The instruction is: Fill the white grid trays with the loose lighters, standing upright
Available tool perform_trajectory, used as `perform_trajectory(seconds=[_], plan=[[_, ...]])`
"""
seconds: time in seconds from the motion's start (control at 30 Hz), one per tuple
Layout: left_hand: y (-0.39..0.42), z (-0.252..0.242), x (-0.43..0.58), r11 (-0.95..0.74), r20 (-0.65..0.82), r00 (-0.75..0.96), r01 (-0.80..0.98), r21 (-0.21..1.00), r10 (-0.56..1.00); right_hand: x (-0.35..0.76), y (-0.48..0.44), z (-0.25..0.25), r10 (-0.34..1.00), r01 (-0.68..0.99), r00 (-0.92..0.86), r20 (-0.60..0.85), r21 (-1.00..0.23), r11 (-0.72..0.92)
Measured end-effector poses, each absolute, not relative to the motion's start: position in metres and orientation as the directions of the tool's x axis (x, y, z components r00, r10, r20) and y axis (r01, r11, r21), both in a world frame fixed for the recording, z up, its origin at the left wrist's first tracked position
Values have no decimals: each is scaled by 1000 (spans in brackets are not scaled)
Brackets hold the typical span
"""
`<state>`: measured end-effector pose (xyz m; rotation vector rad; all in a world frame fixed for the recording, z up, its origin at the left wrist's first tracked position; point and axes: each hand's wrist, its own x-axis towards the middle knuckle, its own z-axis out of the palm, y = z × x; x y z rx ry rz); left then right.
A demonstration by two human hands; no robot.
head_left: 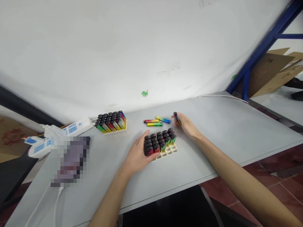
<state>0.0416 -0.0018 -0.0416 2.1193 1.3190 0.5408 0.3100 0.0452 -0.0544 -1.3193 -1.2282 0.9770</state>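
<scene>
A pale tray (174, 148) with round-cornered slots stands on the table, holding several upright lighters (163, 147) with black tops and shiny coloured bodies. Its near right slots hold no lighters. My left hand (136, 156) grips the tray's left end, thumb along the near side and fingers at the far side. Behind and to the right of it, my right hand (186, 124) is closed round one dark-topped lighter (175, 114). Three loose lighters lie flat beyond the tray: a red and yellow one (151, 121), a yellow and blue one (163, 119), a yellow-green one (154, 124).
Another block of upright lighters (111, 122) stands at the back left. Beside it lie a white power strip (73, 127) and a blurred-out phone-like object (73, 159) with white cables. A white wall (142, 56) bounds the table; cardboard boxes (272, 71) stand beyond a blue frame (265, 44).
</scene>
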Motion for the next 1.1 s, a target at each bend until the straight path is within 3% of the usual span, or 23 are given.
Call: perform_trajectory(seconds=[0.13, 0.23, 0.37, 0.5, 0.8, 1.1], plan=[[-2, -42, 42, -342, 31, 430, 670, 660, 902, 314, 39, -52, 962, 429, 113, 250, -885, 180], [-2, -43, 41, -350, 36, 435, 669, 656, 900, 320, 22, -40, 930, 543, 165, 328, -818, 192], [-3, -45, 40, -368, 57, 443, 660, 655, 895, 323, -15, -16, 910, 510, 221, 350, -837, 198], [-3, -47, 40, -391, 78, 456, 649, 653, 887, 314, -50, -7, 903, 488, 124, 412, -817, 306], [-4, -46, 40, -420, 106, 474, 627, 656, 874, 279, -68, -36, 895, 705, -127, 429, -595, 385], [-4, -49, 39, -438, 128, 476, 626, 645, 870, 284, -67, -21, 866, 816, -264, 425, -380, 436]])
